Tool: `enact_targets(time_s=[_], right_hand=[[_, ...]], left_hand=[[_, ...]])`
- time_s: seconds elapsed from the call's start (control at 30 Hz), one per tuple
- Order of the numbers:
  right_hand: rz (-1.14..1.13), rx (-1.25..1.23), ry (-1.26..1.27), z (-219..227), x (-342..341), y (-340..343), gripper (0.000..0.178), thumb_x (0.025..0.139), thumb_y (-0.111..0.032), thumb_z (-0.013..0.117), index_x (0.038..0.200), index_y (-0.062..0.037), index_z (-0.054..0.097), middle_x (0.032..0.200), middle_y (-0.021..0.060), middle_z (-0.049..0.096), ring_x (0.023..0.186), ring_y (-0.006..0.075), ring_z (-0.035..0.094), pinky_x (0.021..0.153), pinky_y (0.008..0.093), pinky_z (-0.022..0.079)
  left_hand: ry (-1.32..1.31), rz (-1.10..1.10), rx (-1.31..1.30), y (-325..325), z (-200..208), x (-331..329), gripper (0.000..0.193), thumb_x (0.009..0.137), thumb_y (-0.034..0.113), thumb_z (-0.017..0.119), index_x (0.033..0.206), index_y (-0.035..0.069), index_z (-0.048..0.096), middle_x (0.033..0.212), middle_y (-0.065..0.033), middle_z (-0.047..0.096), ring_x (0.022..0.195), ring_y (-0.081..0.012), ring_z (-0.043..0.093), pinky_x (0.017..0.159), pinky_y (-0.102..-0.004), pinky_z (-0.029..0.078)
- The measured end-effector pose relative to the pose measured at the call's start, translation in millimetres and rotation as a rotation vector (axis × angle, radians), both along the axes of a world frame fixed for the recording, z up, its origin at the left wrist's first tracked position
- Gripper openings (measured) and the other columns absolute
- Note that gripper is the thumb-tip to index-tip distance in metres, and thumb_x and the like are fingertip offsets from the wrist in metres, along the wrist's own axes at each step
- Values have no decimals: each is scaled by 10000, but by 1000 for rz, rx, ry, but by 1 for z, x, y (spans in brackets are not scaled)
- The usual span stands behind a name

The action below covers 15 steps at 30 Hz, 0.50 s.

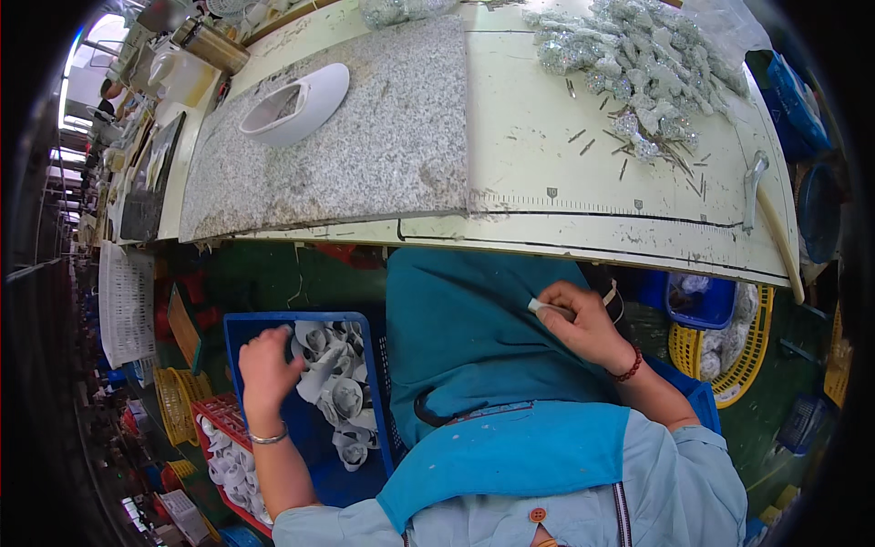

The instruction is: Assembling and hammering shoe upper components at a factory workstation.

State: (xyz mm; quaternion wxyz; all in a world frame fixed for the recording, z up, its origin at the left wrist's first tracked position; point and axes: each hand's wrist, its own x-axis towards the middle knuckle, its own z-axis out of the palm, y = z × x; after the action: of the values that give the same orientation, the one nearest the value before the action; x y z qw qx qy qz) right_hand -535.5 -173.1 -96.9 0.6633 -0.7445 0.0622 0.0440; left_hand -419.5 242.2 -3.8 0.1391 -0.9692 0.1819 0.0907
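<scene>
In the head view, the right hand point(583, 321) is above the apron point(483, 319), thumb and forefinger clamped on a small white piece point(536, 305). Only one end of the piece juts out; the rest is covered by the fingers, so its full shape cannot be told. The left hand point(264, 366) is at the left side of a blue crate point(366, 365), its thumb apart from the fingers. The hand overlaps the rim, and whether it touches it is unclear; a pale spot by its fingertips is hard to make out. White curls point(344, 392) overlap inside the crate, partly hiding one another.

On the counter point(519, 137), a white visor point(301, 105) lies on a speckled slab point(392, 118). Pins point(674, 159) are scattered beside a glittery pile point(647, 68), which the upper edge cuts off. A hammer point(754, 187) lies near the right end. The left background is squeezed and blurred by the fisheye rim.
</scene>
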Motion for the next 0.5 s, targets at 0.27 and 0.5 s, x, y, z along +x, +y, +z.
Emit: enact_targets(time_s=[0.27, 0.5], right_hand=[[62, 14, 60, 8, -8, 3, 132, 882, -72, 583, 946, 43, 597, 781, 97, 646, 702, 104, 610, 643, 253, 499], [55, -128, 50, 8, -35, 1, 151, 868, -70, 641, 990, 11, 679, 897, 130, 700, 784, 173, 688, 683, 263, 534]], left_hand=[[-485, -440, -799, -106, 42, 164, 252, 837, 73, 611, 1080, 9, 637, 1115, -154, 639, 1033, -294, 608, 861, -374, 464], [-339, -192, -501, -165, 51, 295, 388, 780, 151, 653, 1135, 0, 611, 1167, -172, 618, 1043, -289, 609, 887, -356, 458]])
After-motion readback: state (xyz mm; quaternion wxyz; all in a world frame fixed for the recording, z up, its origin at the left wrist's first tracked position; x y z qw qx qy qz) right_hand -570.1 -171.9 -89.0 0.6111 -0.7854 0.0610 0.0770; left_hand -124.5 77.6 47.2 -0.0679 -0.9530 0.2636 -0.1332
